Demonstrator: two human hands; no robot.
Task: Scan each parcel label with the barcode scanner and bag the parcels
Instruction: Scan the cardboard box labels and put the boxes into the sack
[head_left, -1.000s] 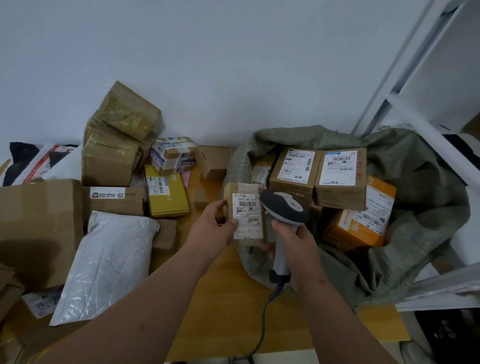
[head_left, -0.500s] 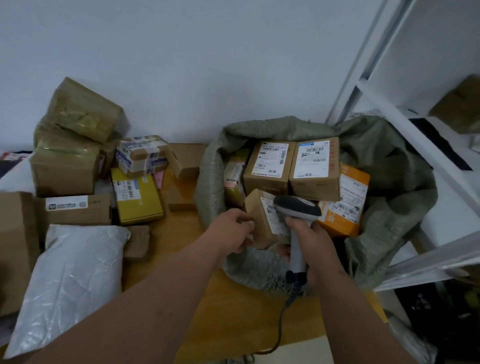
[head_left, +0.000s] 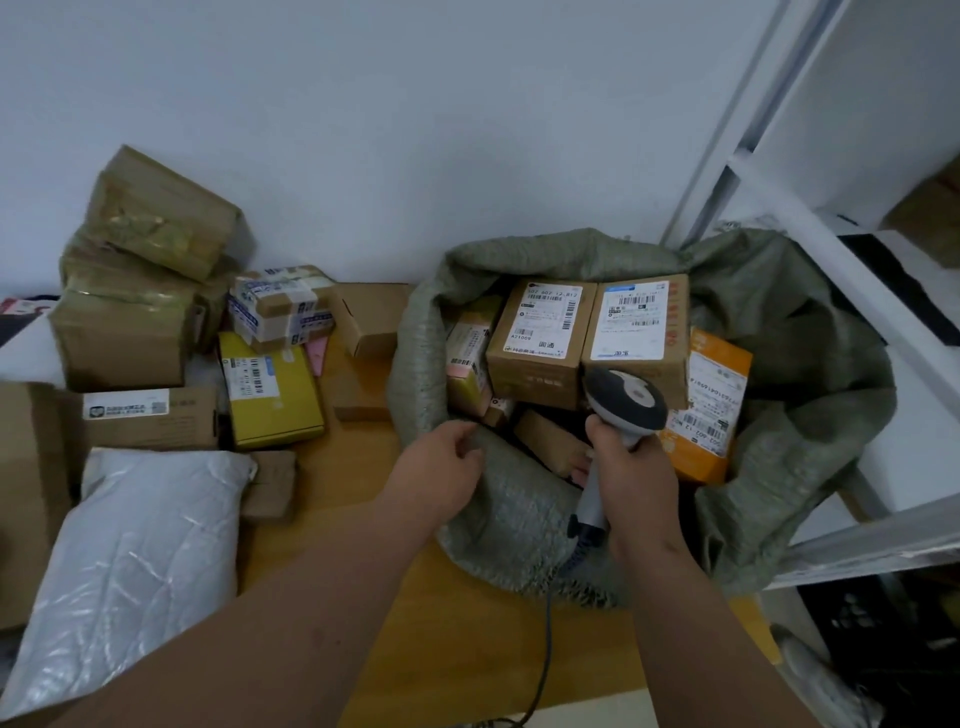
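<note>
The scanner (head_left: 625, 402) stands upright in the right hand (head_left: 635, 480), whose fingers are curled round its pale handle; its dark head is over the open mouth of the sack (head_left: 810, 395). A dark cable (head_left: 540, 670) runs from the handle's foot down across the table (head_left: 467, 623) and off the lower edge. The left hand (head_left: 441, 470) is at the sack's near rim, holding nothing that shows; its fingers are loosely curled against the green weave, so that grip is slack. Just between the two hands, inside the sack, a small brown box (head_left: 550, 441) lies tilted, low against the near wall. Behind it two brown boxes stand side by side with white labels facing up: the left labelled box (head_left: 540, 338) and the right labelled box (head_left: 641, 327). An orange box (head_left: 711, 400) leans at their right, and a narrow pale box (head_left: 467, 358) is wedged at their left against the sack wall. On the table left of the sack lie more parcels: a yellow box (head_left: 270, 395), a taped box (head_left: 280, 306) behind it, a plain brown box (head_left: 369, 317), a stack of tape-wrapped cartons (head_left: 140, 275), a long flat carton (head_left: 150, 418) and a grey mailer bag (head_left: 140, 561) nearest the camera. A white shelf frame (head_left: 831, 249) rises to the right of the sack.
</note>
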